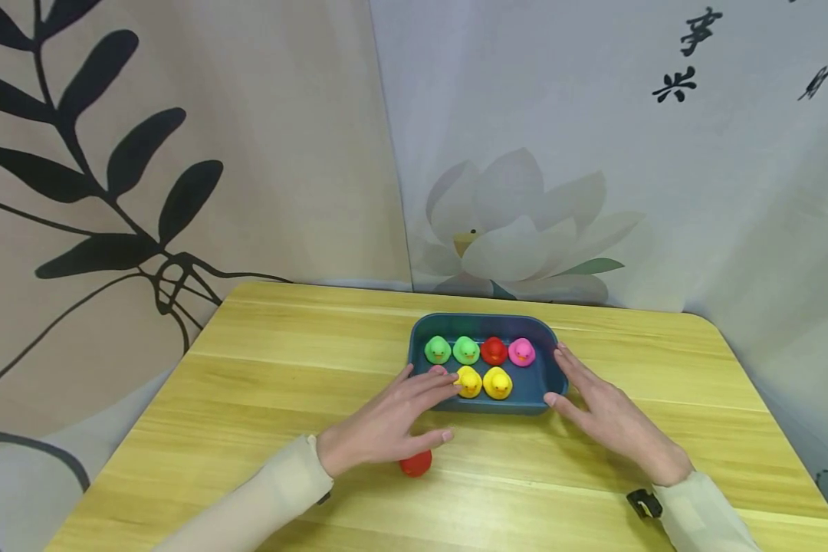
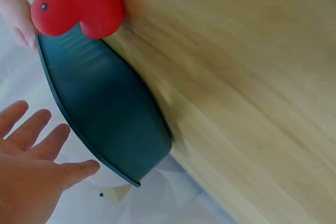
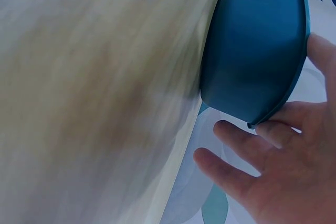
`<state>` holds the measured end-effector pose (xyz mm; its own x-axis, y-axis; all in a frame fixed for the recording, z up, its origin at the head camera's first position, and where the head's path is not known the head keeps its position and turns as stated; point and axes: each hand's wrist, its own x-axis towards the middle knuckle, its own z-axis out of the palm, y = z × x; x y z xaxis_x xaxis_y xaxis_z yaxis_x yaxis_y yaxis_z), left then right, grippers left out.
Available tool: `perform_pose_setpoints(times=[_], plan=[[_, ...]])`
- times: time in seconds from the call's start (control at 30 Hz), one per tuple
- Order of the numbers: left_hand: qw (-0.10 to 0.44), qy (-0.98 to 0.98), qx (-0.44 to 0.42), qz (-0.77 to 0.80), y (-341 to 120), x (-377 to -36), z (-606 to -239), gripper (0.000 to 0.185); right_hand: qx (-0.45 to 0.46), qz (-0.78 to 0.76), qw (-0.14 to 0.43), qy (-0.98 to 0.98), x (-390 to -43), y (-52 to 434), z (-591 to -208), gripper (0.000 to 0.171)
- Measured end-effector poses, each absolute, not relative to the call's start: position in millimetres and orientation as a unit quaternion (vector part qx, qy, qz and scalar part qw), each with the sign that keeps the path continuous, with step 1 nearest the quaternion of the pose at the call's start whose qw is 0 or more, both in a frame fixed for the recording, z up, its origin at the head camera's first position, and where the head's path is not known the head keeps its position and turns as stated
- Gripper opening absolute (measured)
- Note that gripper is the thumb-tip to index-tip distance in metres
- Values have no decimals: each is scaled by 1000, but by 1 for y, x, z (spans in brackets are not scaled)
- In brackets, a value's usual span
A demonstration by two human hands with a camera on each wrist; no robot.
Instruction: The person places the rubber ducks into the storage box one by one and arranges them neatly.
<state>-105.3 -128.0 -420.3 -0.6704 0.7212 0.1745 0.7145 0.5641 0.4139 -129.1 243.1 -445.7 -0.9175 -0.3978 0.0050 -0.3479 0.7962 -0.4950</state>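
A dark blue tray [image 1: 486, 404] stands mid-table and holds two green ducks [image 1: 438, 349], a red duck [image 1: 493, 350], a pink duck [image 1: 521, 351] and two yellow ducks [image 1: 498, 382]. Another pink duck [image 1: 438, 370] peeks out behind my left fingers. My left hand [image 1: 421, 406] lies flat, with straight fingers over the tray's front left corner. A loose red duck [image 1: 415, 463] sits on the table under that hand's palm, and shows again as the red duck [image 2: 79, 3] beside the tray [image 2: 105, 114]. My right hand [image 1: 579, 387] is spread along the tray's right rim; the right hand [image 3: 283, 171] shows straight fingers against the tray [image 3: 257, 45].
The yellow wooden table [image 1: 262, 399] has rounded corners, with bare wood left and right of the tray. Printed cloth backdrops [image 1: 524, 153] hang close behind the far edge. A black strap [image 1: 643, 502] sits at my right wrist.
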Motion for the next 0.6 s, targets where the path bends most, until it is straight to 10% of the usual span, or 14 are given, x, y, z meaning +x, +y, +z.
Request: perform_pose_setpoints(times=[0.6], plan=[[-14, 888, 401, 226, -150, -81, -425, 59, -197, -252, 55, 946, -129, 243, -444, 81]])
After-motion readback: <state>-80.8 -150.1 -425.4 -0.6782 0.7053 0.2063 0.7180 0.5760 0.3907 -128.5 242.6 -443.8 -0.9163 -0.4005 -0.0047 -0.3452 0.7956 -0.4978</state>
